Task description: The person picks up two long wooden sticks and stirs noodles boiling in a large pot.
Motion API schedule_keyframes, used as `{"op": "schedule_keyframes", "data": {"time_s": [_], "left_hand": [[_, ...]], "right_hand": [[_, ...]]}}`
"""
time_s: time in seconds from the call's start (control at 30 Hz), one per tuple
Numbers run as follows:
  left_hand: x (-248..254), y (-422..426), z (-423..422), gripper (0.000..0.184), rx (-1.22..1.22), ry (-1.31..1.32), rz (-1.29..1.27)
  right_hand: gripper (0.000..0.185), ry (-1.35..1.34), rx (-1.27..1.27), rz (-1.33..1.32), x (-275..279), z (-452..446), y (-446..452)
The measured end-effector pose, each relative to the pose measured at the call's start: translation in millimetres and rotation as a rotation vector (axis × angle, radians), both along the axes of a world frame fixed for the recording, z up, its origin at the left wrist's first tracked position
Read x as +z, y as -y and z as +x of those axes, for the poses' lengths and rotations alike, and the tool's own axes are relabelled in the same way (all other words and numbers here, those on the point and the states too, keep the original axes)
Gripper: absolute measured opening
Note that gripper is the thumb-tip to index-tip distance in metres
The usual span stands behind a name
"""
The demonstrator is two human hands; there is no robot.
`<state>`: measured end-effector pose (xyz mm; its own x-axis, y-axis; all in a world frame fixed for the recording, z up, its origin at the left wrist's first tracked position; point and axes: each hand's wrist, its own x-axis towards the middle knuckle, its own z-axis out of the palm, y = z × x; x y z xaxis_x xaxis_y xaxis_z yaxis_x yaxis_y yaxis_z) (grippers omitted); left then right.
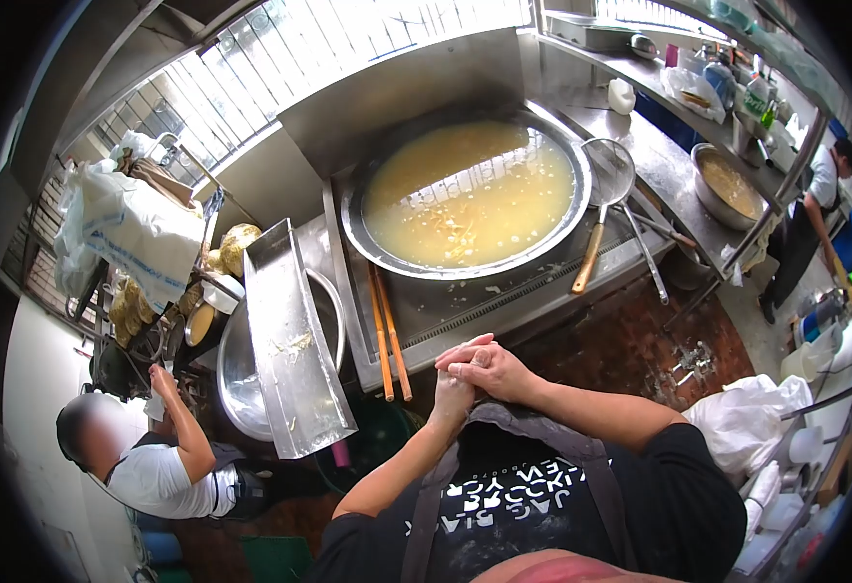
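My left hand [457, 387] and my right hand [500, 374] are clasped together in front of my chest, with a pale, floury residue on the skin. Their fingers wrap round each other, and whatever lies between the palms is hidden. Beyond them a large round pan [474, 199] holds cloudy yellow liquid with pale bits and a few orange strips floating in it. Two long wooden sticks [390, 340] lean at the pan's near left edge. A wire strainer [608, 173] with a wooden handle rests at its right side, beside a metal ladle [649, 257].
A long metal trough [295, 340] lies across a steel basin [238, 389] at left. A co-worker [168, 471] stands at lower left, another person [803, 228] at far right. A metal pot [727, 185] sits on the right counter, and white bags [751, 418] are near my right elbow.
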<state>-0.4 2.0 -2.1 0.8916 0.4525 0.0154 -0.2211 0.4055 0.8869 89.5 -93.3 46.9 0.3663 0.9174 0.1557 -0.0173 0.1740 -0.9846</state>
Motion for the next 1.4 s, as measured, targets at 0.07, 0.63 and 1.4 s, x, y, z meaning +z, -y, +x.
{"op": "schedule_keyframes", "data": {"time_s": [0.07,0.63,1.4], "left_hand": [[-3,0,1,0.036,0.022,0.009,0.030],[-13,2,0,0.038,0.031,0.008,0.083],[2,8,-16,0.044,-0.008,0.034,0.686]], "right_hand": [[0.025,0.023,-0.007,-0.008,1,1,0],[0.024,0.016,-0.002,0.006,-2,-3,2],[0.024,-0.023,-0.016,-0.016,-8,-11,8]]}}
